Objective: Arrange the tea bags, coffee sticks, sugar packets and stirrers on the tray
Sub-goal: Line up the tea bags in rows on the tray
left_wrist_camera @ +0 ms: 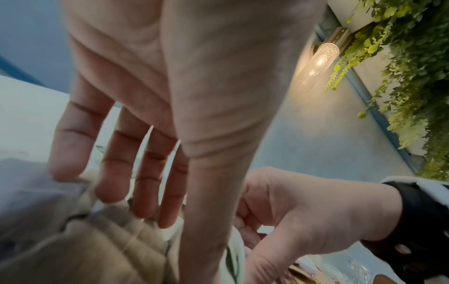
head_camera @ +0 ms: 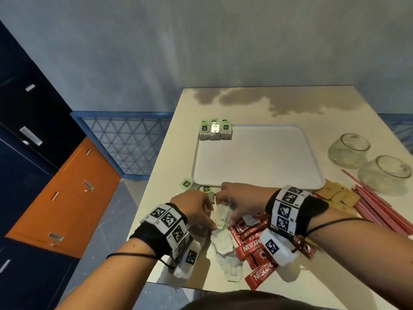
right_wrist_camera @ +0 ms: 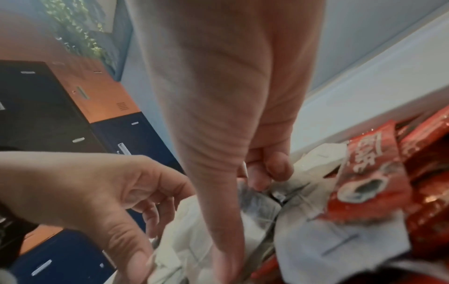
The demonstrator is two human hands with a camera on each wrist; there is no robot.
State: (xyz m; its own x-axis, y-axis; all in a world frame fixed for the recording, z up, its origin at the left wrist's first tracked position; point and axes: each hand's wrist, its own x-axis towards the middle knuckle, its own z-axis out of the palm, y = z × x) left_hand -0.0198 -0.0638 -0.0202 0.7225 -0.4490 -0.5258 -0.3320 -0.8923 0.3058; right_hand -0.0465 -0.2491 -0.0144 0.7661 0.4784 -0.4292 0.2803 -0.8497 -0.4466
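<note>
Seen from my remote station: both hands work the loose pile of tea bags (head_camera: 223, 238) at the table's (head_camera: 245, 104) near edge. My left hand (head_camera: 192, 209) has its fingers (left_wrist_camera: 116, 163) extended and slightly spread, tips resting on the paper bags. My right hand (head_camera: 237, 202) has its fingers (right_wrist_camera: 277, 165) curled, pinching a bag's edge. Red coffee sticks (head_camera: 252, 245) lie just right of the pile, partly under the right wrist. The white tray (head_camera: 257, 153) sits beyond the hands, three tea bags in a row (head_camera: 215, 130) at its far-left corner. Brown sugar packets (head_camera: 339, 195) and red stirrers (head_camera: 377, 209) lie to the tray's right, near two glass bowls (head_camera: 366, 162).
</note>
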